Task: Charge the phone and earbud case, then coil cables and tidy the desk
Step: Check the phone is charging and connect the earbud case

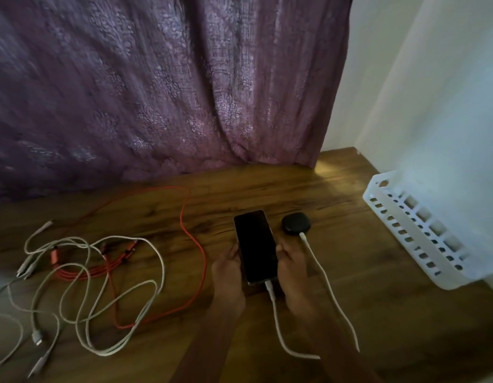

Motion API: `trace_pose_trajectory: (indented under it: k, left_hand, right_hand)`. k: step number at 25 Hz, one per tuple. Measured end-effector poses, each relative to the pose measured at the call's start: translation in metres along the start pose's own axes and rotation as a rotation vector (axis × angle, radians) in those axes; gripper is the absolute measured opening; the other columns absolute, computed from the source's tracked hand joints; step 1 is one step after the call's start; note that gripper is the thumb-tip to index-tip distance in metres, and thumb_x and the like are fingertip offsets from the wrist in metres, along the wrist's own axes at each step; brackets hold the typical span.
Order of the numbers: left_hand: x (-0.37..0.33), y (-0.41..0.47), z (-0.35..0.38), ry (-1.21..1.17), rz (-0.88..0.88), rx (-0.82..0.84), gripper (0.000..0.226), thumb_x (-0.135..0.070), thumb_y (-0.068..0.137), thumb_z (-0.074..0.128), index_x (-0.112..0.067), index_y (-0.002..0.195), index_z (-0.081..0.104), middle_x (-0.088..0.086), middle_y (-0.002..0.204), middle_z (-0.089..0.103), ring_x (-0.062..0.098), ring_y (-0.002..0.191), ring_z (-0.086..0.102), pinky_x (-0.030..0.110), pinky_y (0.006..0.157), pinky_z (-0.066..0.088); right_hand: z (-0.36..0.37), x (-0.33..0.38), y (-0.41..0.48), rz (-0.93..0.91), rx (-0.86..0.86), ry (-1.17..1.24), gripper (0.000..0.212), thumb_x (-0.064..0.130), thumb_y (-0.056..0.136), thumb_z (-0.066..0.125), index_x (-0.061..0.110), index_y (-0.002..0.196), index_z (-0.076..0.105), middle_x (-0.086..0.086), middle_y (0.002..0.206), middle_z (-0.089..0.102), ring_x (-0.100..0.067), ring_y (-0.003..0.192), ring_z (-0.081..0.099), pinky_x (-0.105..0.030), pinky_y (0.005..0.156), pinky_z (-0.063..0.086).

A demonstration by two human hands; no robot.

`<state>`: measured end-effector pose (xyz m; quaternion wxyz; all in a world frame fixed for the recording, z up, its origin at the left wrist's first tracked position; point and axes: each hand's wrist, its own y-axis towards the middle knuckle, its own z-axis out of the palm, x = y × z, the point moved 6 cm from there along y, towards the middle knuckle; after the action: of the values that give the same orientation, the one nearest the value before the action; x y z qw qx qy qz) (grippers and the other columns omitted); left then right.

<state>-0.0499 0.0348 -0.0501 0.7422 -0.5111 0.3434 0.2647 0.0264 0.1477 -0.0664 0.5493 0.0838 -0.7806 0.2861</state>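
Both forearms come up from the bottom edge of the frame, and my left hand [228,275] and right hand [291,268] meet at lower centre. Each has its fingers curled against one long edge of the phone [255,244], so I grip it between them, screen up and dark. Whether it rests on the wooden desk [350,313] or hangs just over it, I cannot tell. One white charging cable [270,293] is plugged into its near end and trails toward the bottom of the frame. Just right of the phone sits the black earbud case [296,223], with a second white cable [320,269] in its near side. I judge the charging step all but done: I need only settle the phone flat and let go without tugging the plug. Next comes the tangle at the left, where white cables [101,272] loop over a red cable [195,244]. Those want separating, then coiling one at a time. At the right edge a white slotted basket [414,233] looks a likely home for them.
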Motion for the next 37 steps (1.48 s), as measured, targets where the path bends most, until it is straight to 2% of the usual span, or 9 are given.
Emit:
trace_pose_trajectory:
  k: [3,6,9,13,20,23,27,33,37]
  left_hand:
    - [-0.006,-0.005,0.007,-0.104,0.061,0.017,0.046,0.011,0.089,0.034,-0.011,0.128,0.048,0.003,0.116,0.059,0.017,0.101,0.06,0.029,0.073,0.05]
    - [-0.026,-0.017,0.02,-0.133,0.145,0.044,0.048,0.012,0.089,0.035,-0.015,0.127,0.047,-0.002,0.115,0.058,0.015,0.104,0.058,0.028,0.076,0.05]
    - [-0.054,-0.024,0.036,-0.156,0.197,0.099,0.046,0.009,0.09,0.037,-0.014,0.126,0.049,0.004,0.116,0.061,0.019,0.106,0.06,0.031,0.079,0.051]
    - [-0.107,-0.045,0.057,-0.184,0.315,0.256,0.043,0.006,0.092,0.033,-0.013,0.127,0.05,0.006,0.117,0.064,0.018,0.104,0.064,0.03,0.076,0.052]
    - [-0.178,-0.092,0.089,-0.117,0.549,0.385,0.041,-0.002,0.096,0.03,-0.022,0.126,0.05,0.004,0.119,0.063,0.019,0.103,0.064,0.035,0.077,0.057]
    - [-0.19,-0.107,0.096,-0.173,0.577,0.449,0.042,-0.002,0.095,0.031,-0.025,0.124,0.05,0.01,0.123,0.061,0.028,0.109,0.06,0.046,0.087,0.049]
    - [-0.203,-0.123,0.099,-0.253,0.609,0.523,0.039,-0.002,0.091,0.037,-0.026,0.119,0.052,0.015,0.128,0.057,0.031,0.107,0.059,0.045,0.092,0.043]
    - [-0.21,-0.137,0.098,-0.235,0.672,0.584,0.043,-0.013,0.08,0.046,-0.031,0.118,0.052,0.003,0.107,0.07,0.022,0.092,0.068,0.041,0.076,0.055]
    - [-0.211,-0.138,0.096,-0.221,0.678,0.581,0.039,-0.006,0.093,0.036,-0.031,0.12,0.051,0.002,0.105,0.071,0.021,0.091,0.069,0.039,0.069,0.057]
  right_hand:
    - [-0.004,0.01,-0.005,0.069,0.036,0.201,0.033,0.008,0.097,0.037,0.016,0.119,0.06,-0.003,0.115,0.061,-0.019,0.106,0.058,-0.031,0.087,0.049]
    - [-0.015,0.034,-0.007,0.039,0.071,0.34,0.035,0.002,0.096,0.039,0.012,0.124,0.058,-0.006,0.121,0.061,-0.02,0.11,0.057,-0.037,0.096,0.047]
    - [-0.026,0.073,-0.01,-0.058,0.111,0.419,0.035,0.003,0.096,0.04,0.011,0.124,0.057,-0.007,0.121,0.061,-0.021,0.111,0.058,-0.044,0.099,0.046]
    - [-0.034,0.132,-0.024,-0.226,0.237,0.545,0.035,0.004,0.097,0.038,0.016,0.124,0.056,-0.003,0.12,0.063,-0.018,0.111,0.06,-0.042,0.098,0.048]
    - [-0.049,0.206,-0.042,-0.388,0.252,0.666,0.033,0.007,0.097,0.04,0.016,0.123,0.058,-0.004,0.116,0.063,-0.02,0.105,0.062,-0.038,0.086,0.055]
    - [-0.057,0.228,-0.051,-0.44,0.312,0.747,0.035,0.003,0.095,0.04,0.015,0.123,0.057,-0.005,0.117,0.062,-0.021,0.107,0.061,-0.036,0.084,0.054]
    - [-0.063,0.246,-0.061,-0.51,0.345,0.729,0.037,0.001,0.095,0.039,0.015,0.123,0.058,-0.004,0.121,0.061,-0.021,0.111,0.059,-0.044,0.092,0.051]
    - [-0.066,0.254,-0.071,-0.562,0.362,0.721,0.037,0.002,0.096,0.038,0.018,0.123,0.057,-0.003,0.12,0.062,-0.02,0.108,0.061,-0.047,0.087,0.053]
    - [-0.066,0.254,-0.073,-0.551,0.372,0.732,0.037,0.002,0.095,0.039,0.018,0.124,0.057,-0.004,0.122,0.061,-0.021,0.109,0.06,-0.05,0.089,0.052]
